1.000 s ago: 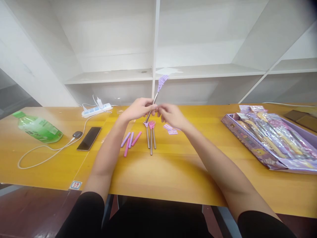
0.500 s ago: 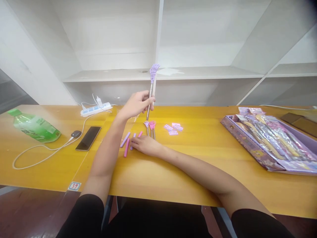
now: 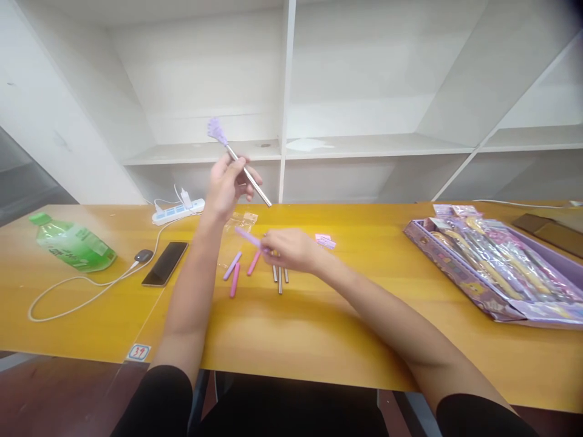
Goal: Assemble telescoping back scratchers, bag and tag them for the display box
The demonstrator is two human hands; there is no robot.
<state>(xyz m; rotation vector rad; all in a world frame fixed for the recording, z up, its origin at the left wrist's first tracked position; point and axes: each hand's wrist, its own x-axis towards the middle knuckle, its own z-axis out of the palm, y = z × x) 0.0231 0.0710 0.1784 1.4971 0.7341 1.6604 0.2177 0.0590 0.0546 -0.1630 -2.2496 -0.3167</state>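
My left hand is closed round the metal rod of a purple hand-shaped back scratcher, raised above the table with its claw up and to the left. In my right hand is a purple tube, pinched near one end and pointing left. Below, a second purple tube and two pink tubes, one a darker pink tube, lie on the table. Several metal rods stick out from under my right hand, which hides their upper ends. Purple printed cards lie just beyond it.
A purple display box full of wrapped back scratchers stands at the right. On the left are a green bottle, a black phone, a white cable and a power strip. Clear plastic wrapping lies behind the tubes. White shelves rise at the back.
My left hand has tilted the back scratcher, its claw swinging left and its rod end right. My right hand has picked up a purple tube from the table and lifted it towards the rod.
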